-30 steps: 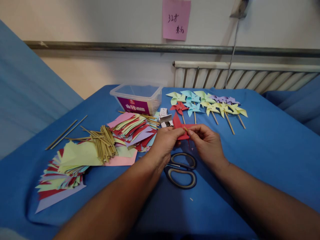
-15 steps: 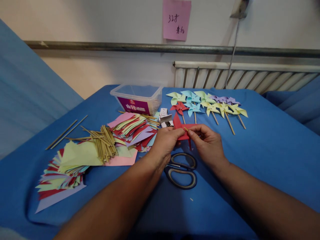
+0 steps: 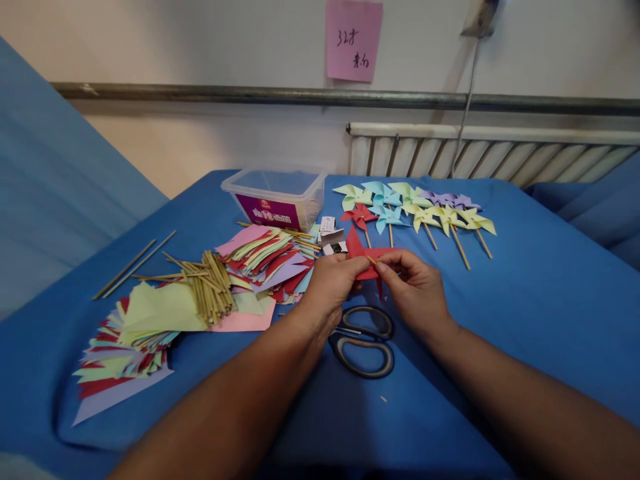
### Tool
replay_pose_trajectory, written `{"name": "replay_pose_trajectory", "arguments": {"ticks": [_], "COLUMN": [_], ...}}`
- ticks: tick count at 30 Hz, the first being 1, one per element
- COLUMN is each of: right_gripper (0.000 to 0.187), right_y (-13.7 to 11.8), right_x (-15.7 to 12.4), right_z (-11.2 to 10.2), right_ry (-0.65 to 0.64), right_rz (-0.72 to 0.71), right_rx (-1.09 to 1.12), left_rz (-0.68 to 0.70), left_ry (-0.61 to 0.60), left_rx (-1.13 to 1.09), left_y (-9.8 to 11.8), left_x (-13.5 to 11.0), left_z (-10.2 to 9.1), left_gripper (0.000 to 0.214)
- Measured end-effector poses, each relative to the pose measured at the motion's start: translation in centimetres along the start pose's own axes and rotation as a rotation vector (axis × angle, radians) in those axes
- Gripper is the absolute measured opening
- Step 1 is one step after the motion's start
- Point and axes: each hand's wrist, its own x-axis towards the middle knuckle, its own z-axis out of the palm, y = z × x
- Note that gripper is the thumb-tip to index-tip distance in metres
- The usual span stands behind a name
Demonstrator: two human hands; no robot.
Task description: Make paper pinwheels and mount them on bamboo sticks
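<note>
A red paper pinwheel (image 3: 356, 244) is held up in front of me above the table. My left hand (image 3: 333, 280) is closed on its left side, thumb pressed against the paper. At the pinwheel's middle, my right hand (image 3: 415, 283) pinches a small thin yellowish piece (image 3: 372, 261), perhaps a stick end, between thumb and forefinger. Black-handled scissors (image 3: 367, 343) lie on the table just below the hands, their blades hidden by my left forearm. A small open white box (image 3: 334, 243) with dark contents stands behind my left hand.
Finished pinwheels on sticks (image 3: 423, 217) lie at the back right. A clear plastic tub (image 3: 280, 217) stands at the back left. Stacks of coloured paper (image 3: 270, 260), a bundle of short sticks (image 3: 213, 287) and fanned paper pieces (image 3: 123, 350) cover the left of the blue cloth (image 3: 550, 320).
Almost nothing differs. The small yellowish piece between my right fingertips has shifted very slightly; both hands keep their hold on the red pinwheel.
</note>
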Motion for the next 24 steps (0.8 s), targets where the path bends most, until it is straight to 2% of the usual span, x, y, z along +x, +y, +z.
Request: {"name": "replay_pose_trajectory", "arguments": {"ticks": [24], "right_gripper": [0.008], "right_y": [0.37], "right_x": [0.13], "right_z": [-0.08], "right_ry": [0.005], "right_rz": [-0.049], "right_rx": [-0.022], "left_rz": [-0.021], "left_ry": [-0.004], "left_rx": [-0.012], "left_y": [0.06], "left_x": [-0.03], "left_z": [0.01], "left_gripper": [0.015]}}
